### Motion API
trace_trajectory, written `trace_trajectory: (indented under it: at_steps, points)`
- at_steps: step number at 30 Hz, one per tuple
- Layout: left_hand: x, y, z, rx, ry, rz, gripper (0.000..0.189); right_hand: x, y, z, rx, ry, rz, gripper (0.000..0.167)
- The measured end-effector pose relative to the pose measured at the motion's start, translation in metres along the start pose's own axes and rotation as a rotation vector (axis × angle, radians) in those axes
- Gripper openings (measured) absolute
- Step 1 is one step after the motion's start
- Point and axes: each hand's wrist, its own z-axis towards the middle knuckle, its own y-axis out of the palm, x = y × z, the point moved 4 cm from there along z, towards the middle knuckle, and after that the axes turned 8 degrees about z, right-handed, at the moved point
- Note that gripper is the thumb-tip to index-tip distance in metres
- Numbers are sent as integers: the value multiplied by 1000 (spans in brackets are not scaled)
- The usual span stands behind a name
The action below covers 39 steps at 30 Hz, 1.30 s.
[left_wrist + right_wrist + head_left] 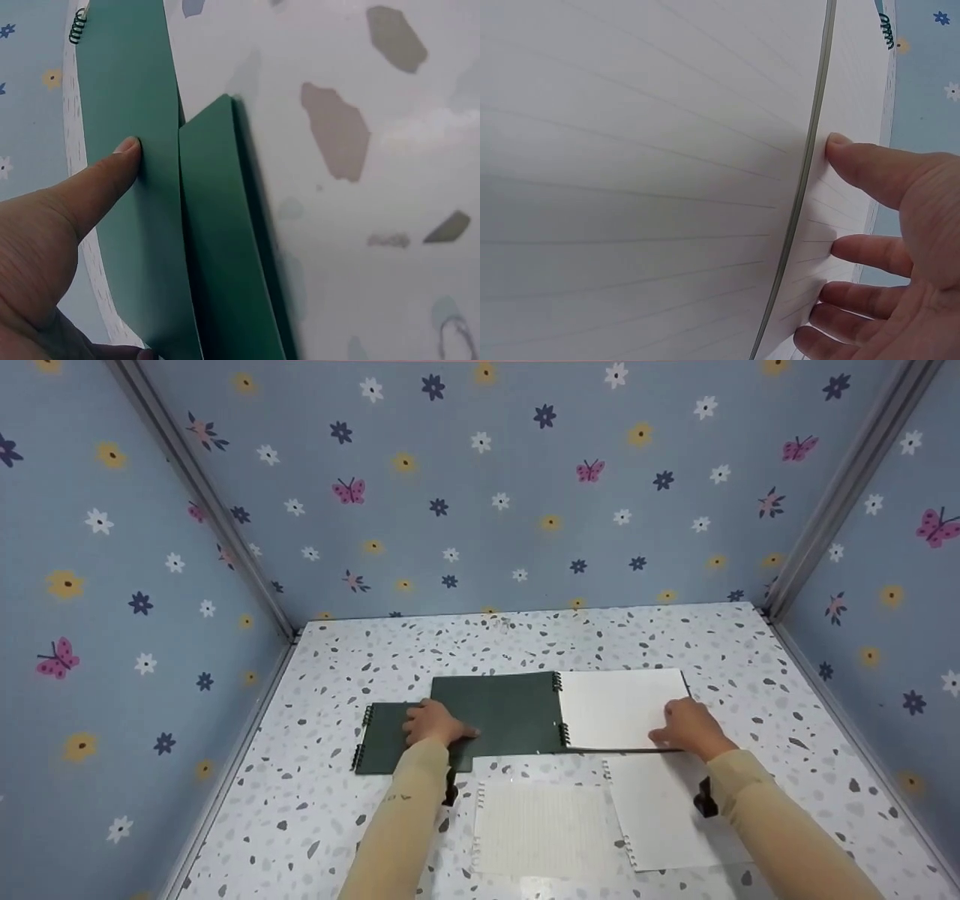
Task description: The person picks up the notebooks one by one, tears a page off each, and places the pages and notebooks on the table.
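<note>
A spiral notebook lies open, its dark green cover (516, 711) folded out to the left and a white page (616, 706) on the right. Partly under that cover, at the left, is a second green spiral notebook (384, 735), closed. My left hand (435, 723) rests across both green covers; the left wrist view has its extended thumb (109, 169) touching the upper cover. At the right edge of the page, my right hand (697, 727) touches the paper. In the right wrist view its thumb (870, 165) and fingertips lie against the lined page (821, 202).
Two loose sheets with torn spiral edges, a faintly lined sheet (546, 832) and a plain-looking sheet (660, 821), lie in front of the notebooks. The speckled tabletop (315, 825) is enclosed by blue flowered panels (517, 532) at the back and sides.
</note>
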Motion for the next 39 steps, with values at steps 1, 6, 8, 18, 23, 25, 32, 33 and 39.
trace_trajectory:
  at_steps: [1, 6, 8, 18, 23, 25, 32, 33, 39]
  points:
    - [1, -1, 0, 4, 15, -1, 120, 0, 0, -1, 1, 1, 3, 54]
    - [3, -11, -2, 22, 133, -27, 104, -2, 0, -4, 3, -8, 9, 58]
    - [2, -14, 0, 24, 194, -53, 97, -2, 1, -5, 9, -15, 5, 58]
    - [21, -59, -31, 0, 358, -180, 77, -1, 0, -6, 2, -1, 4, 54]
    - [35, -68, -43, -10, 431, -279, 78, -1, -2, -8, -4, 15, 1, 60]
    - [41, -71, -50, -32, 448, -353, 79, 0, -2, -8, -4, 12, -4, 63]
    - [61, -76, -73, -94, 538, -705, 62, 1, -2, -9, 2, 23, 13, 72]
    - [63, -75, -75, -96, 551, -750, 58, 1, -1, -9, 4, 23, 14, 72]
    - [81, -55, -89, -79, 634, -901, 49, 3, 2, -9, 11, 2, 1, 74]
